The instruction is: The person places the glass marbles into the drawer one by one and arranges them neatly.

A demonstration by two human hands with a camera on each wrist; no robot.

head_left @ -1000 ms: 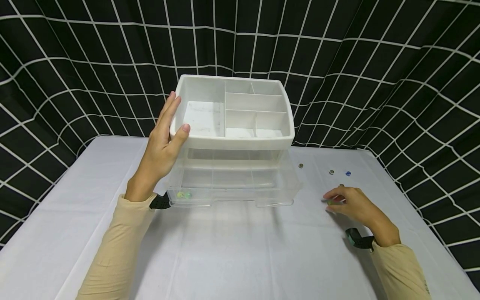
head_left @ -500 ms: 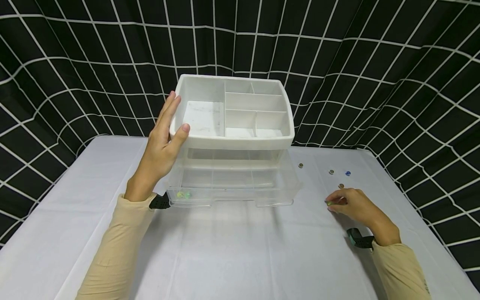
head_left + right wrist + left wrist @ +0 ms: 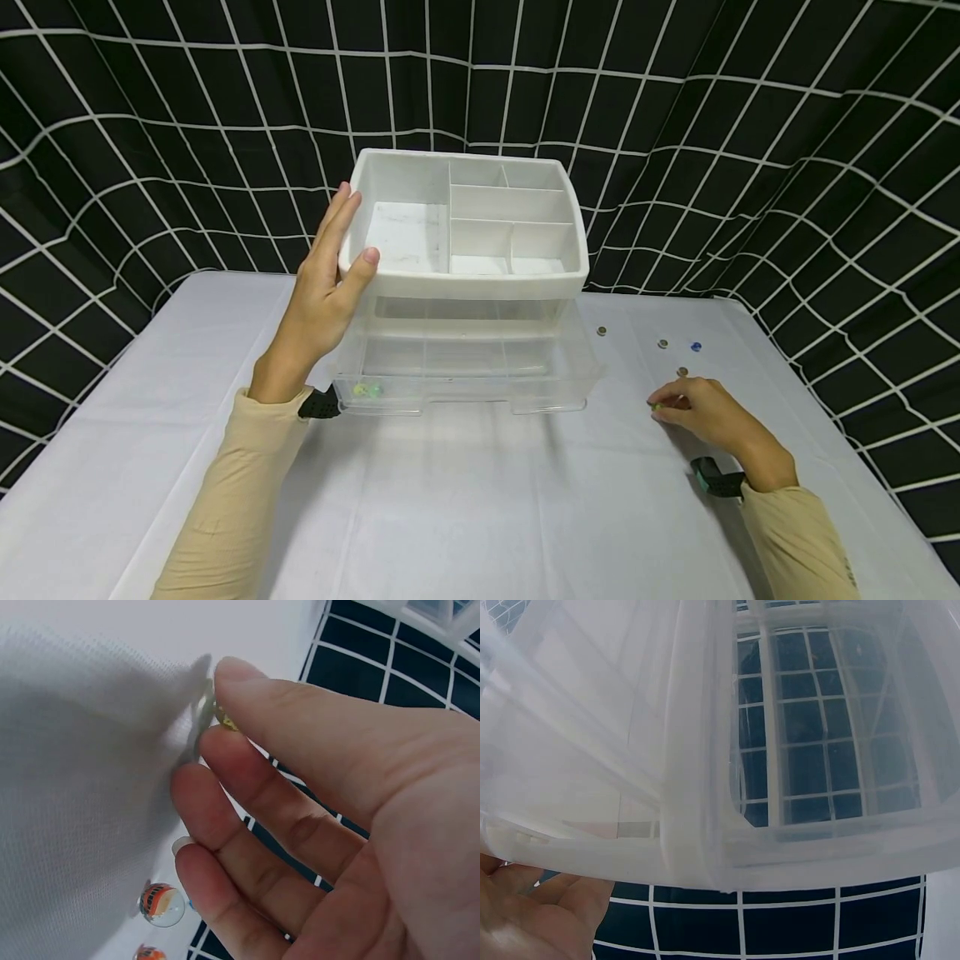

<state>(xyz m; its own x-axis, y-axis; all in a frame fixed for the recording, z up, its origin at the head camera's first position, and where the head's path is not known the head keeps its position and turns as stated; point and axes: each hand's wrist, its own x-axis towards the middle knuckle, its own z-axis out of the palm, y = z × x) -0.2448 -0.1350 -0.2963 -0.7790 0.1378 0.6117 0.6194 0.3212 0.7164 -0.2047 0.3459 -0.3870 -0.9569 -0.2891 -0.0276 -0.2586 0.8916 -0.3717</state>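
Observation:
My left hand (image 3: 318, 304) lies along the left side of a white desk organizer (image 3: 465, 286), fingers straight on its outer wall and thumb over the front corner of its rim. Below the top tray, a clear drawer (image 3: 487, 390) is pulled out towards me. A yellow marble (image 3: 361, 389) and a green marble (image 3: 376, 390) sit in the drawer's front left corner. To the right, my right hand (image 3: 701, 412) is low over the cloth, its thumb and forefinger pinching a yellow-green marble (image 3: 227, 720) that is mostly hidden by the fingertips.
Beyond my right hand lie several marbles on the white tablecloth (image 3: 480, 508): a brownish marble (image 3: 682, 372), a blue marble (image 3: 696, 347) and others, one near the organizer's right side. A black curtain (image 3: 480, 100) with a white grid hangs behind the table.
My right hand has closed its thumb and forefinger on the yellow-green marble, uncovering the brownish marble behind it. The left hand and the organizer have stayed in place.

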